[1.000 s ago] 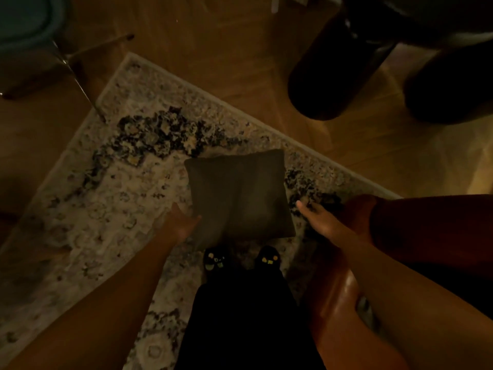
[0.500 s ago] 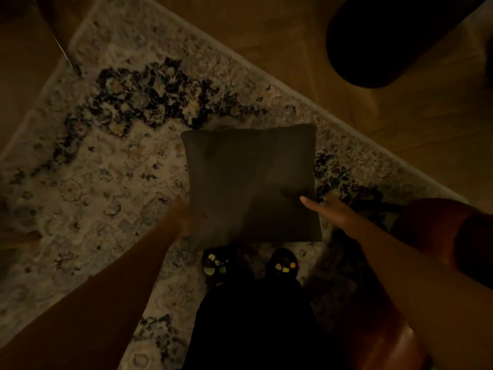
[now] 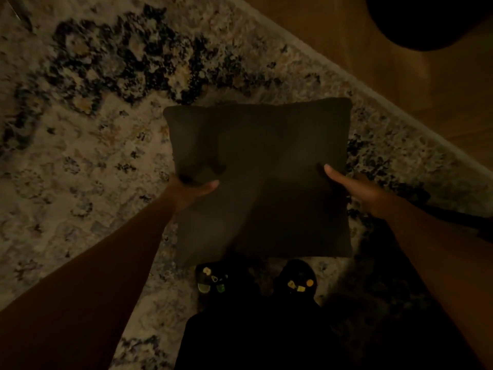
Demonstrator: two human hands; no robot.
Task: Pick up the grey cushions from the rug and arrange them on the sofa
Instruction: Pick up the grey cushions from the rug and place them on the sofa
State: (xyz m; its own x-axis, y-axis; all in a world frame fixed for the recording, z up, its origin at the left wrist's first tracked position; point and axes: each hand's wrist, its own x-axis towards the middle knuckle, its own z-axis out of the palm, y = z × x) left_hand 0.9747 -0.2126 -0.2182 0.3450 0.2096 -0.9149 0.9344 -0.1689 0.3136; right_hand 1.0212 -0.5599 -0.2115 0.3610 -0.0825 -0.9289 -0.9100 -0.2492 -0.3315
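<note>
the square grey fabric cushion (image 3: 260, 180) lies on the patterned rug (image 3: 80, 145) — left hand (image 3: 190, 192) and right hand (image 3: 354, 189) clamped on its sides. a soft cushion could sag and slip out.

Grey cushion (image 3: 261, 166): matt woven cloth, soft, with shallow dents. Rug (image 3: 88, 145): short, rough-looking pile with a mottled floral pattern. Floor (image 3: 333, 36): smooth wood with a faint sheen. Dark footwear (image 3: 296, 279): matt, and bore small glossy charms.
</note>
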